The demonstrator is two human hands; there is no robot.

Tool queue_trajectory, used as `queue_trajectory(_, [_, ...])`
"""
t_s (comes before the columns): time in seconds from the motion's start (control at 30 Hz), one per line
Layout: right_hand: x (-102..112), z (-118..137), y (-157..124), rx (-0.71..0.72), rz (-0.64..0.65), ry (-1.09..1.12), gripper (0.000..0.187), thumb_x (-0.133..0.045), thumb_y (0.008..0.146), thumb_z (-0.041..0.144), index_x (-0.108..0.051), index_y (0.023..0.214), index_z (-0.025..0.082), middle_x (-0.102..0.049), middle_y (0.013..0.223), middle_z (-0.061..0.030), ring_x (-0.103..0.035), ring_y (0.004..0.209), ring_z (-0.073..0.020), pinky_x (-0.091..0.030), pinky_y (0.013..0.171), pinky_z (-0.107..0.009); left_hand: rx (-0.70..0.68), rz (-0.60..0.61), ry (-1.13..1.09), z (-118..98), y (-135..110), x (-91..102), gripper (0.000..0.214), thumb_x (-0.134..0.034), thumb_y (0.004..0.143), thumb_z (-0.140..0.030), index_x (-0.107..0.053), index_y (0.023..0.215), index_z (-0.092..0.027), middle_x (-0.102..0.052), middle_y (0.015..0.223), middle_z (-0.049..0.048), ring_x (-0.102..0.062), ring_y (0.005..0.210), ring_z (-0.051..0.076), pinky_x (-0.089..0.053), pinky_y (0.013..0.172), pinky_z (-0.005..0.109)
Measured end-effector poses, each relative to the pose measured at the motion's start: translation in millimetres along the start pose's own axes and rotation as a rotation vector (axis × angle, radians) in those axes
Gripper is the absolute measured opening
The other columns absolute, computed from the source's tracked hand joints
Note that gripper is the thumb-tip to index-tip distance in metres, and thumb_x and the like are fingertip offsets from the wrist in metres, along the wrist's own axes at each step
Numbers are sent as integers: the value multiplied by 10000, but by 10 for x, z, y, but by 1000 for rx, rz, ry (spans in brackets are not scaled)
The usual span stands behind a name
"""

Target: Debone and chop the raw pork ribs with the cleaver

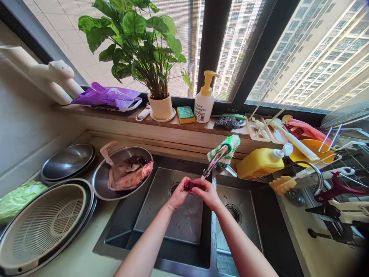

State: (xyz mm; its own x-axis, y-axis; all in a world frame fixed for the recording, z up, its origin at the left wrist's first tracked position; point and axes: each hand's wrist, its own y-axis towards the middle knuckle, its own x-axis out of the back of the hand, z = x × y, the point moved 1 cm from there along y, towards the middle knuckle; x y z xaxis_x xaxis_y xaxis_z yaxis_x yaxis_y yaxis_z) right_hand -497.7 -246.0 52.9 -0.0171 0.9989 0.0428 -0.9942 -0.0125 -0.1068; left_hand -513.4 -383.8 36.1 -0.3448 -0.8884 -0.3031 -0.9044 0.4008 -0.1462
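Note:
Both hands meet over the left basin of the steel sink (pixel 161 207), under the end of the faucet (pixel 216 161). My left hand (pixel 179 193) and my right hand (pixel 208 193) have their fingers closed around a small dark red piece of meat (pixel 188 186), partly hidden by the fingers. Water seems to run onto it. To the left, a metal bowl (pixel 100 188) holds a pale, skinned-looking piece of raw poultry (pixel 127 177) and some darker bits. A green and white cloth (pixel 233 148) wraps the faucet's bend.
Nested metal bowls (pixel 67 161), a beige colander (pixel 43 227) and a cabbage (pixel 20 200) stand left. A potted plant (pixel 161 107), sponge (pixel 186 114) and pump bottle (pixel 204 104) line the sill. Right are a yellow bottle (pixel 259 163) and a rack with scissors (pixel 340 188).

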Motion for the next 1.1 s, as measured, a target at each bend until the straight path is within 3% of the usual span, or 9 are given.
queue_trajectory(0.1, [-8,-39,-3,30,-21,-69,182,-655,661,332,-693,792,212,-673,761,-25,-607,723,-168,-491,672,-285,2,34,14,31,14,0,276,-547,610,-71,-414,823,-187,-438,735,-50,-404,674,74,-341,636,197])
queue_trajectory(0.27, [-5,-132,24,-3,-32,-87,245,-540,752,388,-677,725,187,-629,592,-4,-567,528,-131,-476,520,-251,34,86,33,81,26,-43,303,-556,609,-78,-415,855,-184,-439,761,-47,-431,711,81,-362,672,211])
queue_trajectory(0.47, [49,-82,9,104,-30,-235,203,-605,711,331,-691,867,234,-655,855,-22,-598,773,-155,-473,703,-267,56,110,168,98,60,-115,374,-606,696,-236,-438,1027,-191,-536,888,15,-502,791,136,-403,689,257])
queue_trajectory(0.53, [54,-106,16,132,-61,-315,153,-593,718,322,-698,772,224,-637,797,-23,-586,729,-151,-464,675,-260,58,101,198,120,67,-146,375,-613,709,-287,-448,1032,-194,-550,839,12,-511,723,130,-403,633,245])
queue_trajectory(0.67, [126,-174,47,99,-159,-401,272,-474,791,379,-634,669,195,-570,596,8,-520,558,-130,-424,533,-235,141,134,114,148,66,-215,307,-560,755,-440,-471,917,-195,-534,704,-31,-448,490,64,-336,466,191])
queue_trajectory(0.73, [230,-133,62,102,-201,-454,336,-377,839,396,-615,713,194,-568,593,7,-513,557,-133,-422,536,-239,211,44,44,145,82,-237,340,-527,757,-510,-477,863,-190,-536,687,-38,-437,450,46,-302,426,170])
queue_trajectory(0.87, [566,84,113,164,-286,-586,319,-353,857,371,-606,908,184,-618,926,-84,-534,904,-211,-403,829,-353,382,-161,-167,113,164,-267,384,-478,777,-538,-511,836,-160,-584,694,-5,-490,450,53,-290,405,160])
queue_trajectory(0.97, [806,112,169,184,-420,-885,352,-385,839,299,-537,1114,142,-483,1239,-161,-341,1204,-289,-210,1010,-479,442,-109,-323,82,222,-283,278,-544,779,-387,-561,884,-130,-623,758,44,-557,524,77,-339,422,163])
queue_trajectory(1.1, [958,-189,192,136,-476,-1342,536,-390,827,248,-313,1328,72,-326,1392,-185,-189,1311,-290,-110,1048,-523,489,-14,-454,118,218,-263,241,-611,739,-250,-584,943,-125,-629,787,57,-594,612,94,-418,486,160])
